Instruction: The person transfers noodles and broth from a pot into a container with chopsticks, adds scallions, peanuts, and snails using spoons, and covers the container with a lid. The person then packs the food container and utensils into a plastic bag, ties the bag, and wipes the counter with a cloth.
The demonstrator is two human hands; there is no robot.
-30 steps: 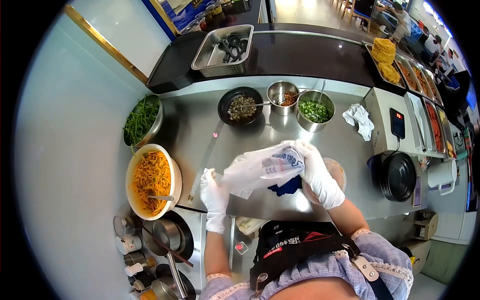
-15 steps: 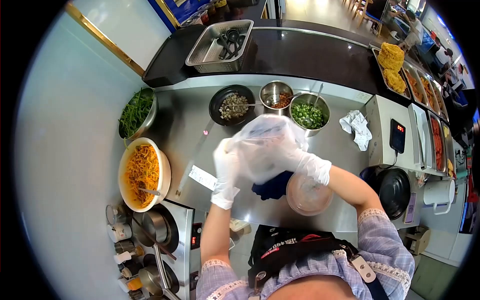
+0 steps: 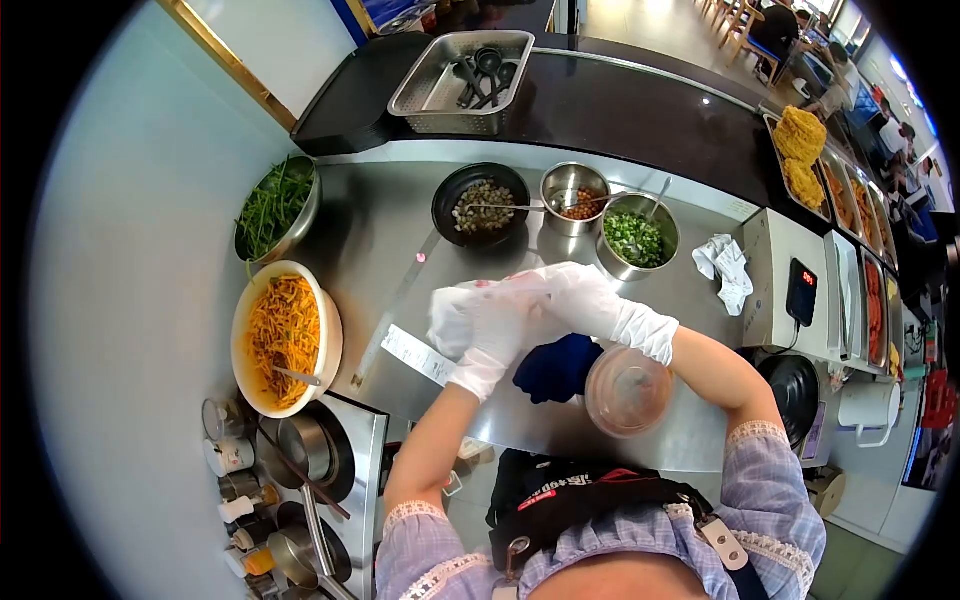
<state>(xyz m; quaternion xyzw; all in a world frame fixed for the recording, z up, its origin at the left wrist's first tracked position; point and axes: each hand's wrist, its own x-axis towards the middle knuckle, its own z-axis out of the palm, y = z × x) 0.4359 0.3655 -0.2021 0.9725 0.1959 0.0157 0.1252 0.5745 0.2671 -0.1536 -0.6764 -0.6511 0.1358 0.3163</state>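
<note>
Both hands wear white gloves and are together over the steel counter. A thin whitish plastic bag [image 3: 452,312] is bunched between them, its bulk lying over to the left. My left hand [image 3: 497,330] grips the bag with closed fingers. My right hand [image 3: 583,298] is closed on the bag's other side, fingertips partly hidden. A clear round plastic tub [image 3: 628,392] stands below my right forearm, with a dark blue cloth [image 3: 557,368] beside it. A printed paper slip [image 3: 417,355] lies left of my left wrist.
Behind the hands stand a black bowl of diced pieces [image 3: 482,206], a small steel pot [image 3: 575,197] and a pot of chopped green onion [image 3: 636,238]. Left are a bowl of shredded orange food [image 3: 284,335] and a bowl of greens [image 3: 278,208]. Crumpled paper [image 3: 724,270] lies right.
The bag, spread wide and raised before, is now lower and bunched up. My left hand has moved right toward my right hand. The whole view has shifted slightly.
</note>
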